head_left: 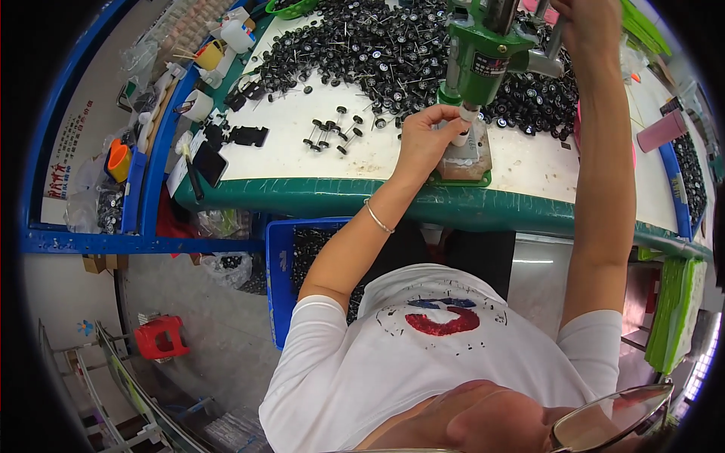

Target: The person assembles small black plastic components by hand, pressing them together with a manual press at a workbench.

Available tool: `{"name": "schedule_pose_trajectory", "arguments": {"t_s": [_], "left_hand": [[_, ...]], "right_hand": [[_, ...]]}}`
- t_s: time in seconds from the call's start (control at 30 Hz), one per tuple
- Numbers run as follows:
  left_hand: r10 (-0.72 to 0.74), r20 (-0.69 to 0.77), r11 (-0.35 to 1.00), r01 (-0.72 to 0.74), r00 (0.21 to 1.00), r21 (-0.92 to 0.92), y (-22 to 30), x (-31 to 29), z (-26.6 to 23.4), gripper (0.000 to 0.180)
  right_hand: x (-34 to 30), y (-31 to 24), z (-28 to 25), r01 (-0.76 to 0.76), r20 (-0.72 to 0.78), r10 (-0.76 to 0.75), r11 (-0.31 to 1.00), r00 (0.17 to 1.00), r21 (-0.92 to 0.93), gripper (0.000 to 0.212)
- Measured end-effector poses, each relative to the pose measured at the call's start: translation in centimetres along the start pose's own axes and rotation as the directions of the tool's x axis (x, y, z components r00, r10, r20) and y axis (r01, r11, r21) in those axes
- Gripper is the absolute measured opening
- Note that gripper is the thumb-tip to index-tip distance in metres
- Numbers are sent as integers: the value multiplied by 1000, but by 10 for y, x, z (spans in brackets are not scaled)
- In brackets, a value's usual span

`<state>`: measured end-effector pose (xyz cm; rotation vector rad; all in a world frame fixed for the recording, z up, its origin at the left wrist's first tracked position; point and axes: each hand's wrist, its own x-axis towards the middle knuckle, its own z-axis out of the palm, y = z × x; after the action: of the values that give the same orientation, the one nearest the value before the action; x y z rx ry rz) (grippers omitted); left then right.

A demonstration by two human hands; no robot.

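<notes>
- Left hand (424,137) is pinched shut at the foot of the green press (477,53), fingertips closed round a small white part (461,138) right under the ram — what exactly it is, too small to tell.
- Right hand (593,21) is up at the far right, wrapped round the press lever (545,63); part of the grip runs out of frame.
- That little part sits on the press base (462,160), at the near edge of the white surface (302,162).
- It looks light, stiff and easy to drop; a fingertip pinch at its sides seems the sensible hold, clear of the ram.
- Just left of the hand, a few finished wheel-and-axle sets (330,134) lie loose.
- Far side: a big heap of small black wheels (362,45) spreads across the surface.
- Below the surface edge, a blue crate (281,264) holds more dark parts.
</notes>
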<state>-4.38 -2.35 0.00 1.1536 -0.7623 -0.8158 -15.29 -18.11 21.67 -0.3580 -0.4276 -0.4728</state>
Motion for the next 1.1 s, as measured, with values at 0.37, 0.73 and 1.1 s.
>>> {"name": "schedule_pose_trajectory", "arguments": {"t_s": [0.37, 0.73, 1.1], "left_hand": [[318, -156, 705, -123, 935, 698, 9, 14, -106, 18], [486, 204, -13, -226, 850, 974, 17, 6, -128, 18], [350, 52, 365, -188, 935, 912, 14, 14, -101, 16]], "right_hand": [[-19, -2, -38, 15, -135, -675, 211, 725, -977, 28], [-172, 0, -174, -434, -279, -427, -327, 860, -839, 19], [-183, 38, -191, -372, -168, -343, -710, 924, -598, 17]]}}
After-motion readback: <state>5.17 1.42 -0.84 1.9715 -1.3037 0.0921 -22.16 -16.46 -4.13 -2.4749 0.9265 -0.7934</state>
